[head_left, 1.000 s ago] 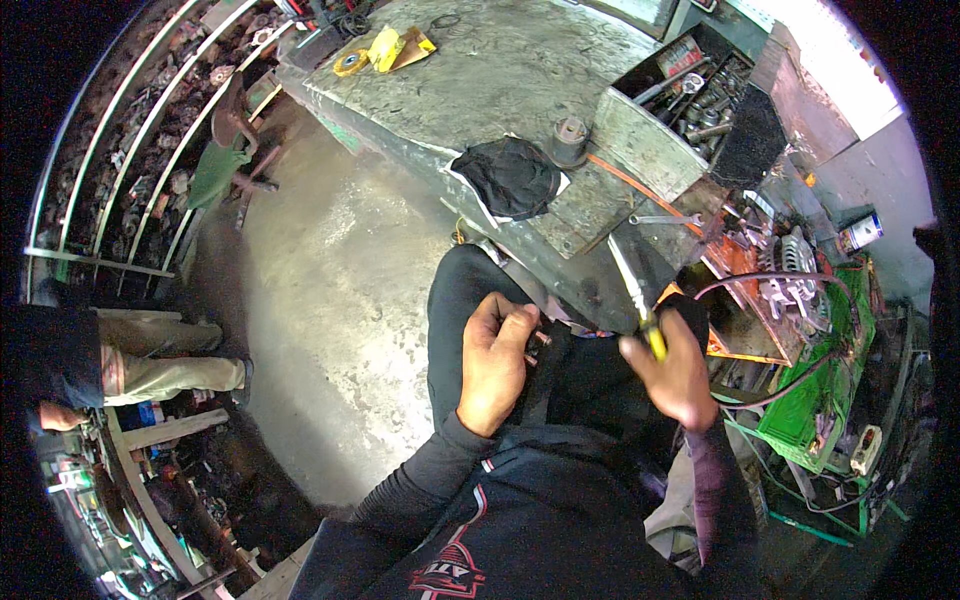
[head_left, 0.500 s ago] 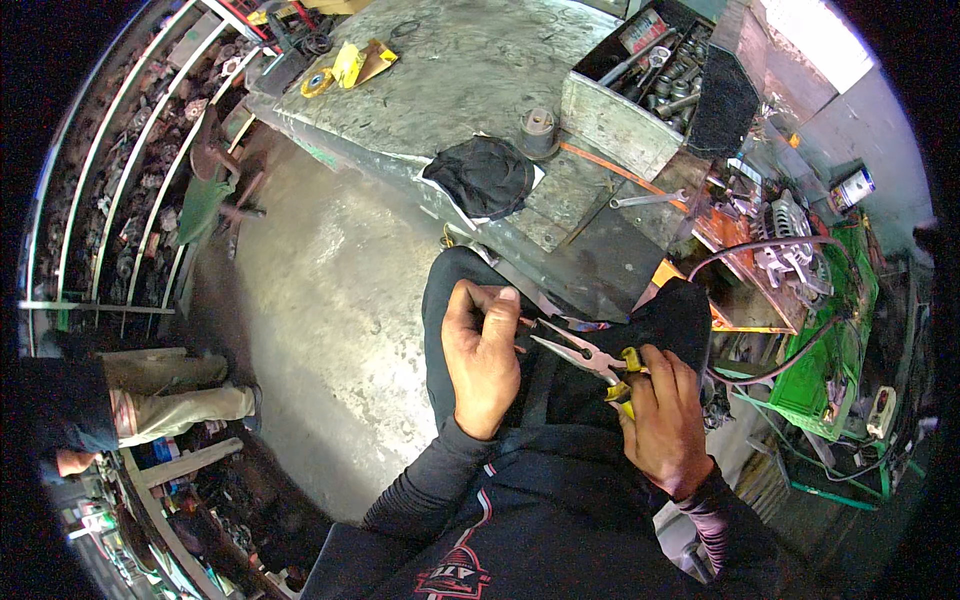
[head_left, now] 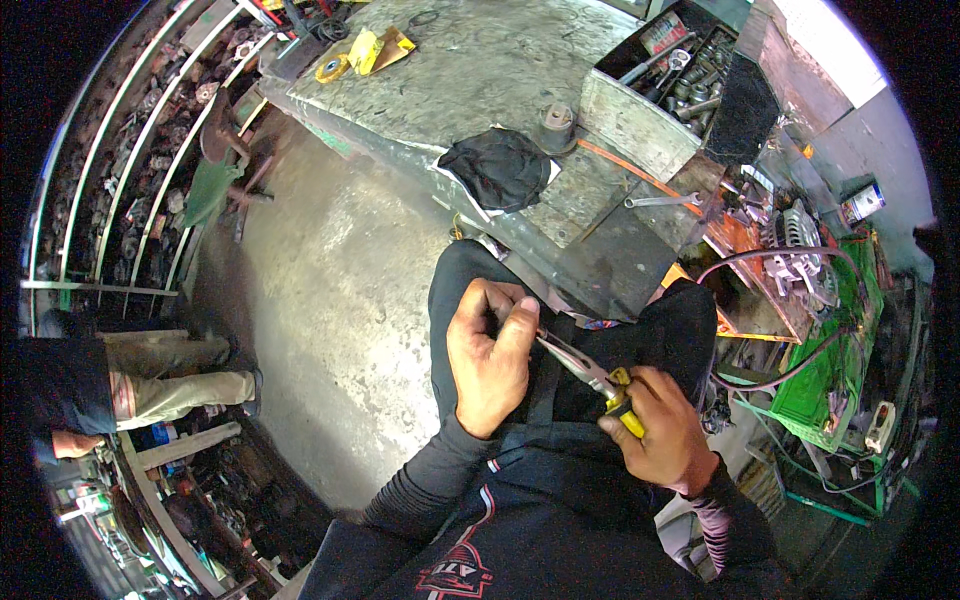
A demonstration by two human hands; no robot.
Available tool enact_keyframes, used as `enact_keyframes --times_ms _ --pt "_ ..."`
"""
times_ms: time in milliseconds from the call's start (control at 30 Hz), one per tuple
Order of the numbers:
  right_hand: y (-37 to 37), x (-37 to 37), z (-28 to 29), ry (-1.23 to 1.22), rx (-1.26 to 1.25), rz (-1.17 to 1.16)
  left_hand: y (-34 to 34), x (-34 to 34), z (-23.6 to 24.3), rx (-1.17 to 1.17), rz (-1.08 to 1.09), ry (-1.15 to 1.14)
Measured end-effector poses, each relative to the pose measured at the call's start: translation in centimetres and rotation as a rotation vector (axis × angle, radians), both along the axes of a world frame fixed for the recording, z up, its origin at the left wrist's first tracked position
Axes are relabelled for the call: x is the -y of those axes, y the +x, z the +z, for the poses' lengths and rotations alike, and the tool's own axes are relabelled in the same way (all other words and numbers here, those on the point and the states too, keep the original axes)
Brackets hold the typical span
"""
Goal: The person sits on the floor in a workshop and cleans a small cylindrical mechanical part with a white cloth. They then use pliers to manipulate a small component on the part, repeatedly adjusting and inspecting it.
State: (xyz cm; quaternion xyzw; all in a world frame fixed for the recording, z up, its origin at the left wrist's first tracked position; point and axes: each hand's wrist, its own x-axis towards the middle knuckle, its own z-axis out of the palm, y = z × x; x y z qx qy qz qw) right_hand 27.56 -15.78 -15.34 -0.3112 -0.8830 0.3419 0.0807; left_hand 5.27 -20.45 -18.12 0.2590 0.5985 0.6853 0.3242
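My right hand (head_left: 662,425) is wrapped round the yellow handles of long-nose pliers (head_left: 585,370). Their slim metal jaws point up and left, close together, with the tips at the fingers of my left hand (head_left: 492,350). That hand is closed, thumb against curled fingers, above my lap. Whatever it pinches is mostly covered by the fingers and cannot be made out. Beyond my knees a black cloth (head_left: 500,168) lies on white paper at the near edge of the worn workbench (head_left: 440,85).
A metal toolbox (head_left: 640,125) with sockets stands on the bench near a round metal part (head_left: 557,130) and a wrench (head_left: 662,200). On the right are a finned metal part (head_left: 797,250) and a green crate (head_left: 825,385). Shelves (head_left: 130,170) line the left; another person (head_left: 170,385) stands there.
The pliers' jaws have gone from spread to nearly together, and their tips have reached the left hand's fingers. My right hand has tightened round the handles. The view has shifted slightly.
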Motion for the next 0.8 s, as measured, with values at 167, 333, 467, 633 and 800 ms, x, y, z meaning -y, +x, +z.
enact_keyframes --times_ms 167,333,467,633,800 --pt "1.6 -0.4 -1.0 -0.790 -0.090 0.048 -0.5 0.0 -0.2 -0.109 -0.119 0.082" --pt "2.4 0.7 -2.4 -1.928 -0.485 -0.094 -0.8 -0.5 -0.7 0.003 -0.164 0.157" --pt "2.0 0.3 -0.4 -0.955 -0.242 -0.029 -1.4 -1.1 -1.7 0.126 -0.049 0.067" --pt "2.1 0.0 0.1 0.288 0.123 -0.039 -0.9 -0.6 -0.1 0.254 -0.048 -0.212" --pt "1.1 -0.3 2.3 0.389 0.243 -0.071 0.3 -0.4 0.7 0.059 0.009 -0.230"
